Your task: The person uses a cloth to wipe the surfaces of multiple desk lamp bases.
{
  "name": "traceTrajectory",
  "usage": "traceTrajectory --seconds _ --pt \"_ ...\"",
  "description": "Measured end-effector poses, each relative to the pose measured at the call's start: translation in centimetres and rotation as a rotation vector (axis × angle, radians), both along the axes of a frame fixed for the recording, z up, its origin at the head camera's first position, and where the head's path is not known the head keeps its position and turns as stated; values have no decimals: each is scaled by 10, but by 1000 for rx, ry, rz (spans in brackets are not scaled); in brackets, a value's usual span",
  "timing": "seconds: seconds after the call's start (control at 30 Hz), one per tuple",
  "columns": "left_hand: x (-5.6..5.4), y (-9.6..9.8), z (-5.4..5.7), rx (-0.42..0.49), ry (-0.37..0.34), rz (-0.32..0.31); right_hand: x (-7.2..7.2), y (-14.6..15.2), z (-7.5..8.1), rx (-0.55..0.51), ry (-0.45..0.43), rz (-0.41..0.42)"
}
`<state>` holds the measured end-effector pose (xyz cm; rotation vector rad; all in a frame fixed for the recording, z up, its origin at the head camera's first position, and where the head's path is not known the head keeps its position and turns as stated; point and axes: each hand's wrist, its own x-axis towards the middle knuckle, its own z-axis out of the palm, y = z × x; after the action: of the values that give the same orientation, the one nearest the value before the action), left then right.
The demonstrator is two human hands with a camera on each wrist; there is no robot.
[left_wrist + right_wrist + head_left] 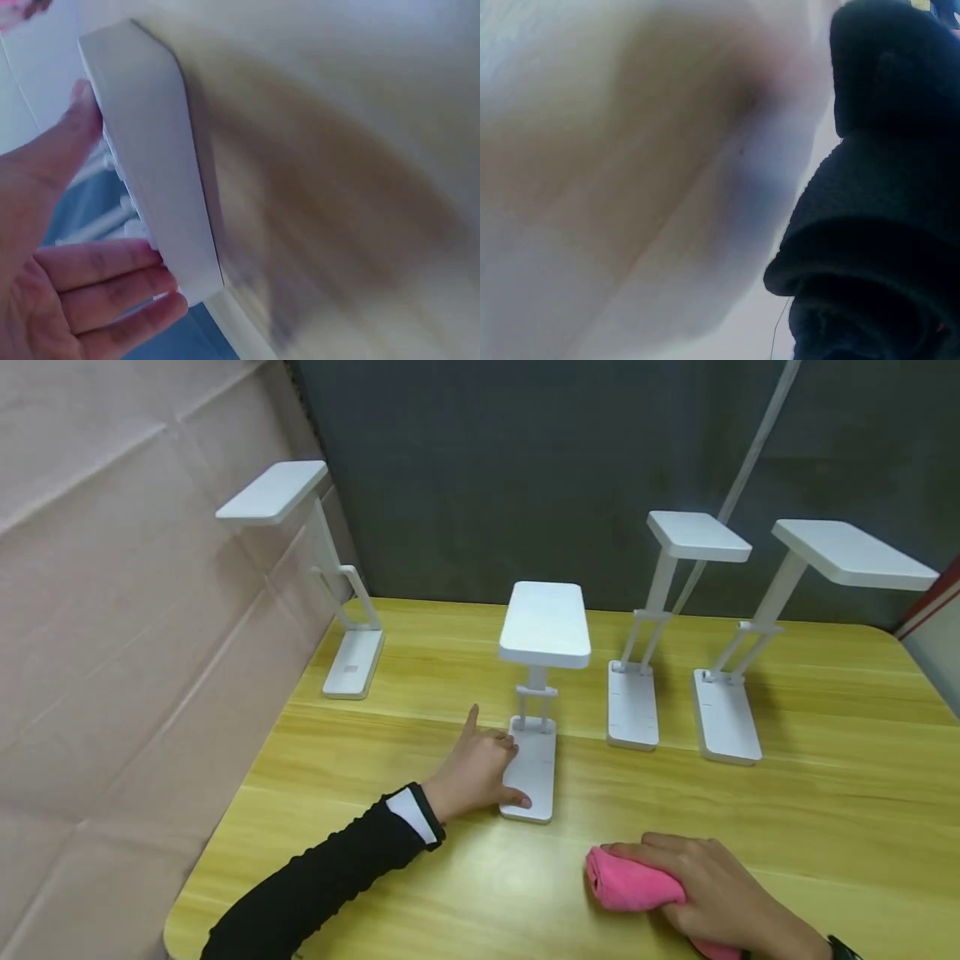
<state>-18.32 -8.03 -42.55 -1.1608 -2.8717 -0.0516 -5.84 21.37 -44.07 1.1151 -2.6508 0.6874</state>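
A white folding desk lamp [545, 625] stands upright in the middle of the wooden table, its flat head above a slim base. My left hand [474, 770] rests at the left edge of that base [532, 774], thumb on top near the front, index finger stretched out past it. The left wrist view shows the thumb and the straight fingers [112, 289] touching the base's upper edge [161, 172]. At the front right, my right hand [701, 881] grips a rolled pink cloth [633, 881] low over the table. Dark folded fabric [877, 187] hides that hand in the right wrist view.
Two similar white lamps [632, 703] [727, 718] stand to the right. Another lamp [354, 662] is at the back left, near a pale cloth-covered wall [150, 635]. A dark panel [480, 477] rises behind the wooden table [420, 643].
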Motion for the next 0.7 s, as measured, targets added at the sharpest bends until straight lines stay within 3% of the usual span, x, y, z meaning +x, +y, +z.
traceTrajectory --seconds 0.23,0.33,0.47,0.57,0.7 --pt "16 24 -4 2 60 -18 -12 -8 6 9 -26 10" --pt "19 26 -5 -11 100 -24 -30 -16 14 56 -68 -9" --pt "16 15 0 8 116 9 -62 -31 26 125 -113 -44" --pt "10 4 2 70 47 47 -81 -41 31 166 -103 -72" --pt "1 0 -4 150 -173 -5 -96 -48 32 200 -79 -122"
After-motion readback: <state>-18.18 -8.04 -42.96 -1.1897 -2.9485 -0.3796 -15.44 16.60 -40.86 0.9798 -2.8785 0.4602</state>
